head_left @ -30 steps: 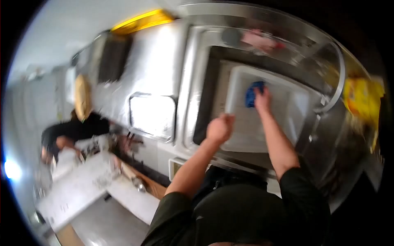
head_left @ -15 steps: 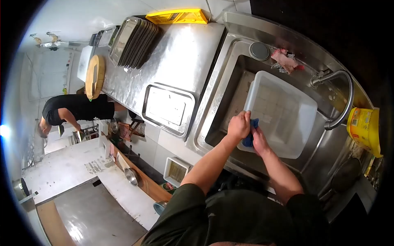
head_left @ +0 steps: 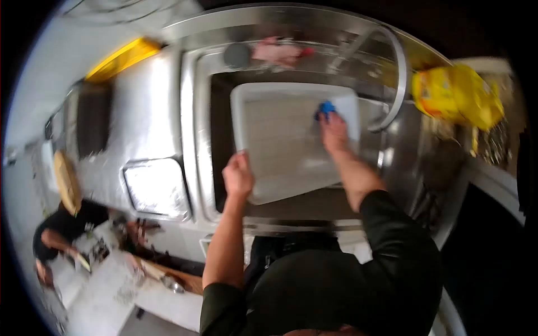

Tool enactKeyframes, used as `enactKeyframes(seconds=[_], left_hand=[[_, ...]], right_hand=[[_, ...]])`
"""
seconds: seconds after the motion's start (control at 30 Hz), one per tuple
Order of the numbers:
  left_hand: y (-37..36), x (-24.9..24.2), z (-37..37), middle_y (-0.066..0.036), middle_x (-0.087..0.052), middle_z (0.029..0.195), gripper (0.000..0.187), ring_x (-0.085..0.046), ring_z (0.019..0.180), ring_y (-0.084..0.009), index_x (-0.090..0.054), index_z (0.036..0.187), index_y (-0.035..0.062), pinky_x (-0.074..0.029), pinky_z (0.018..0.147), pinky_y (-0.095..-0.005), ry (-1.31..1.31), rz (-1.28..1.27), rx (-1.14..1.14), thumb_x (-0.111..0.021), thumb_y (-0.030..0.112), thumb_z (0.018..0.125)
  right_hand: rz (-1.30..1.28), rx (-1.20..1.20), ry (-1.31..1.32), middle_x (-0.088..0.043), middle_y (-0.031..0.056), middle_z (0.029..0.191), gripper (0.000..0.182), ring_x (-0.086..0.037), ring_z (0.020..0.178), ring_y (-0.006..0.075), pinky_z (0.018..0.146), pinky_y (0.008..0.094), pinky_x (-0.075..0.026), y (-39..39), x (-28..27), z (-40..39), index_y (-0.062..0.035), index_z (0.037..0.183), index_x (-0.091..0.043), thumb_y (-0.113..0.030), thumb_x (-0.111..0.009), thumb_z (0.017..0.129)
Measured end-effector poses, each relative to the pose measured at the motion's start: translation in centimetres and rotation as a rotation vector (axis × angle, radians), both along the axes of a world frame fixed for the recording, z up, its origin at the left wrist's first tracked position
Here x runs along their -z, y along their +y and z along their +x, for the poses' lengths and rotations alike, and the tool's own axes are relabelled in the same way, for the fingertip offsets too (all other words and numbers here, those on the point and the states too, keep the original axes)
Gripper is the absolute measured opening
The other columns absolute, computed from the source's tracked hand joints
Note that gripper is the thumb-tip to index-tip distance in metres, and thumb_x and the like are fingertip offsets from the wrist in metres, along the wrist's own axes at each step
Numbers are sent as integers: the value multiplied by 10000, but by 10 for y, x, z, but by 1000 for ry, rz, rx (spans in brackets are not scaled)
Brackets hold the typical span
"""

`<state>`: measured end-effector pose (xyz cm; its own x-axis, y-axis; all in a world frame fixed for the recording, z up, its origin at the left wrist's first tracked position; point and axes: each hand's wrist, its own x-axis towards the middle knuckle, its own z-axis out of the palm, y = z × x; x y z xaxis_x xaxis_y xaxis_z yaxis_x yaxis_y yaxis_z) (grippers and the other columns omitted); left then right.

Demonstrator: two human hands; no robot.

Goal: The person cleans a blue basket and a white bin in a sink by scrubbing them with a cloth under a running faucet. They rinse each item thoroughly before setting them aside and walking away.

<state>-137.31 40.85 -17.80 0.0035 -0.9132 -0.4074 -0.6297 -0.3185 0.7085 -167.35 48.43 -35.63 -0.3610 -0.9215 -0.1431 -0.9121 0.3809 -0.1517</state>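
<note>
A white translucent plastic tub [head_left: 286, 185] sits over the steel sink [head_left: 221, 120], tilted slightly. My left hand [head_left: 238, 175] is closed on the tub's left rim, near its lower left corner. Inside the tub at the right, my right hand [head_left: 334, 131] presses a blue cloth [head_left: 326, 109] with its fingers around it. The whole view is somewhat smeared by motion.
A curved faucet [head_left: 400, 73] and a yellow bag [head_left: 457, 95] stand at the right. Behind the tub lie a pink cloth [head_left: 277, 53] and a round lid [head_left: 237, 55]. A metal tray [head_left: 157, 187] is on the left counter. Another person [head_left: 73, 229] works at far left.
The camera view has turned, and the sink now lies more centrally. My hands have moved apart: the right one carried the blue cloth to the tub's right side, the left stayed at its left rim.
</note>
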Motion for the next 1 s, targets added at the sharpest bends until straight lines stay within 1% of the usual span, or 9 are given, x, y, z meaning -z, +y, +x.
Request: enactKeyframes(seconds=[0.07, 0.13, 0.17, 0.23, 0.37, 0.43, 0.63, 0.87, 1.0], left_hand=[[-1, 15, 2, -52, -548, 657, 428, -475, 645, -113, -581, 833, -28, -417, 591, -290, 56, -76, 6, -413, 335, 986], [-8, 13, 19, -14, -477, 615, 481, -424, 608, -105, -505, 734, -17, -369, 537, -290, 49, -56, 83, -370, 364, 995], [-9, 21, 25, -1, -441, 599, 507, -404, 598, -102, -465, 698, -8, -347, 519, -290, 82, -121, 122, -351, 385, 997], [-10, 3, 17, -57, -547, 643, 601, -486, 620, -141, -551, 770, -34, -401, 572, -311, 115, -81, 84, -300, 467, 989], [-9, 24, 28, -60, -552, 670, 581, -460, 638, -144, -547, 787, -41, -384, 587, -312, 141, -21, 19, -291, 435, 1001], [-8, 21, 24, -49, -529, 653, 556, -429, 629, -137, -514, 761, -35, -367, 573, -311, 162, -29, 46, -291, 413, 1006], [-22, 11, 15, -59, -531, 609, 575, -431, 585, -141, -555, 759, -40, -375, 534, -313, -13, -140, 102, -325, 429, 998], [-24, 5, 10, -103, -638, 751, 539, -534, 675, -161, -637, 908, -76, -445, 640, -312, -71, 25, 83, -428, 416, 972], [-24, -15, 2, -145, -647, 765, 555, -542, 678, -196, -627, 939, -90, -453, 660, -341, -64, -89, 78, -410, 420, 975]], right_hand=[[-349, 888, -464, -553, 221, 924, 411, -528, 866, 370, 790, 471, -414, -22, 19, 46, -7, 1012, -558, -399, -482, 913], [-512, 1034, -1009, -571, 204, 994, 363, -551, 908, 315, 793, 416, -444, -29, 32, 88, 20, 1015, -553, -319, -490, 902], [-601, 1053, -1334, -581, 191, 1014, 329, -561, 925, 281, 792, 385, -458, -32, 24, 102, 23, 1045, -554, -263, -520, 886], [-294, 371, -783, -593, 148, 1072, 351, -559, 973, 211, 800, 321, -473, -30, -14, 110, -5, 1147, -547, -137, -582, 824], [-392, 441, -1724, -582, 138, 1130, 454, -548, 1029, 196, 881, 322, -449, -82, -111, 137, -36, 1241, -521, -102, -606, 801], [-790, 429, -1385, -600, 142, 1072, 463, -555, 995, 203, 883, 327, -443, -114, -96, 178, -37, 1265, -505, -121, -586, 817], [-91, 250, -1347, -618, 245, 847, 198, -593, 799, 417, 684, 476, -460, -56, -132, 221, 5, 864, -586, -162, -484, 837], [599, -531, -885, -660, 175, 952, 279, -641, 853, 316, 732, 455, -500, -32, -64, 184, -75, 962, -671, -261, -577, 778], [650, -483, -447, -676, 107, 1005, 258, -629, 941, 293, 809, 411, -494, -29, -77, 101, -118, 980, -702, -141, -613, 739]])
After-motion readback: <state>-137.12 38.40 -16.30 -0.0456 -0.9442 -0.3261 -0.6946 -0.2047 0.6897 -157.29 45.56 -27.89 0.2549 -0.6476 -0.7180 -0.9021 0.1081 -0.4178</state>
